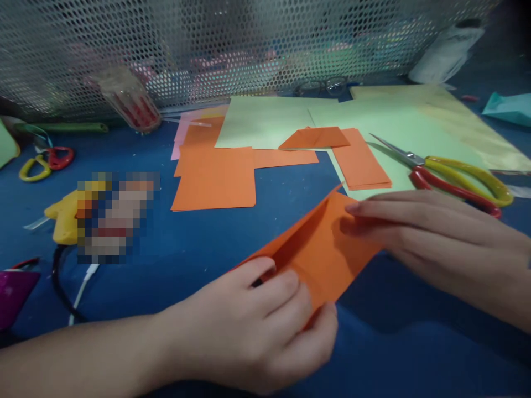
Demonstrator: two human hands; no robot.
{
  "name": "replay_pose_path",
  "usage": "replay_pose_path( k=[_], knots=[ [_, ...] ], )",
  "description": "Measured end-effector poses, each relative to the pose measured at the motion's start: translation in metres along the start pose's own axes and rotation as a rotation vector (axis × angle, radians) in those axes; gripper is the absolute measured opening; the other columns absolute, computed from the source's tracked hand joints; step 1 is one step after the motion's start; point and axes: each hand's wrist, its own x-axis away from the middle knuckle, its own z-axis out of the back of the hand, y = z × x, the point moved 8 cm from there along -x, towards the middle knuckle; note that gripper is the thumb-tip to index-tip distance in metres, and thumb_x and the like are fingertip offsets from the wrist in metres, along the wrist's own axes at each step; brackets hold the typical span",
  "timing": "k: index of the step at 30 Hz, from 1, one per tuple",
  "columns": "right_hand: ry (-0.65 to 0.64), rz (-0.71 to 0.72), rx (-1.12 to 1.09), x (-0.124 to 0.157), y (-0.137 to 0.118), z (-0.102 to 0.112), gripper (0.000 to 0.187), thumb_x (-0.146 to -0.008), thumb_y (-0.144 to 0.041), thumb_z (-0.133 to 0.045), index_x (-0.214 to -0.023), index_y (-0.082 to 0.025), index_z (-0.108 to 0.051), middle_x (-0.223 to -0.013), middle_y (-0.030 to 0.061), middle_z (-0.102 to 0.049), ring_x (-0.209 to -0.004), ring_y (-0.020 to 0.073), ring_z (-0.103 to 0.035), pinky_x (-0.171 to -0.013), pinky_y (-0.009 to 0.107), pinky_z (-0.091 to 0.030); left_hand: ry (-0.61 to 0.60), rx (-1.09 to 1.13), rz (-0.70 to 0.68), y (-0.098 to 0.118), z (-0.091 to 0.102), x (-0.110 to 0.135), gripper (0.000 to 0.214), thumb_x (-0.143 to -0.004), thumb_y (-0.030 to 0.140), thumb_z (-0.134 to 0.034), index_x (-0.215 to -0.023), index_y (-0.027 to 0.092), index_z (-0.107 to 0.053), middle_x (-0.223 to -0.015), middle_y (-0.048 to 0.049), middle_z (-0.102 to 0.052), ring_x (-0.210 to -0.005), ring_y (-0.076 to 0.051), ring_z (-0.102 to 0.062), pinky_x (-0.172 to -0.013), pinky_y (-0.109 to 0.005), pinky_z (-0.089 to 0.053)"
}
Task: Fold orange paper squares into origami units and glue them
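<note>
Between your hands, on the blue bench (199, 243), lies a partly folded orange sheet (319, 249). Your left hand (257, 326) pinches its near corner, fingers (286, 284) curled on top and thumb beneath. Your right hand (431, 237) rests straight, close-set fingers (373, 210) on the far end; its thumb is hidden, so you cannot tell whether it grips. Just beyond lie red-and-yellow scissors (427, 168) on pale green paper (265, 121), with orange squares (215, 179) to the left.

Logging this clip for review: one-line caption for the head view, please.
Left hand pinches, right hand presses a folded orange paper on a blue table; scissors and green sheets lie behind.
</note>
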Motion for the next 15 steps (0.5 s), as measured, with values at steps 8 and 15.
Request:
replay_pose_path(
  k=[8, 15],
  knots=[
    [-0.187, 0.053, -0.12, -0.01, 0.044, -0.036, 0.032, -0.095, 0.001, -0.05, -0.092, -0.028, -0.063, -0.136, 0.0022, -0.071, -0.116, 0.0177, -0.072, -0.095, 0.029, -0.061, 0.02, -0.089, 0.123, -0.025, -0.014, 0.008, 0.034, -0.101, 0.004, -0.045, -0.088, 0.014, -0.075, -0.091, -0.0054, -0.08, -0.086, -0.023, -0.073, -0.081, -0.037, -0.053],
    [-0.184, 0.194, -0.062, -0.012, 0.005, -0.034, 0.026, -0.097, -0.023, -0.062, -0.123, -0.027, -0.063, -0.129, 0.0117, -0.069, -0.119, 0.0264, -0.067, -0.095, 0.048, -0.051, 0.087, -0.063, 0.178, -0.023, -0.008, 0.012, 0.022, -0.099, 0.007, -0.057, -0.086, 0.013, -0.073, -0.079, -0.0033, -0.078, -0.071, -0.016, -0.07, -0.069, -0.03, -0.051]
  ],
)
